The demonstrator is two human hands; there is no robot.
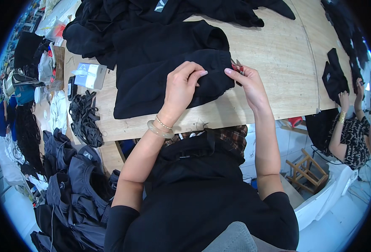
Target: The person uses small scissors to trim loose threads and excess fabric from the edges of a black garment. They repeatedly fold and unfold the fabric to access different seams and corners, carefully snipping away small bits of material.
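Observation:
A black fabric garment (152, 71) lies spread on the wooden table in front of me, its gathered, elastic-looking edge toward the right. My left hand (183, 80) pinches the cloth near that edge between thumb and fingers; two bracelets ring the wrist. At the edge's right end, my right hand (249, 84) is closed around small red-handled thread snips (237, 68), mostly hidden behind the fingers. The right thumb points left and touches or nearly touches the cloth; I cannot tell which.
More black garments (101, 25) are heaped across the table's far side. At left are a tissue box (89, 75), a pile of dark cords (84, 117) and dark clothes (76, 180) below. A co-worker (353, 138) handles black cloth at right, near a wooden stool (307, 170).

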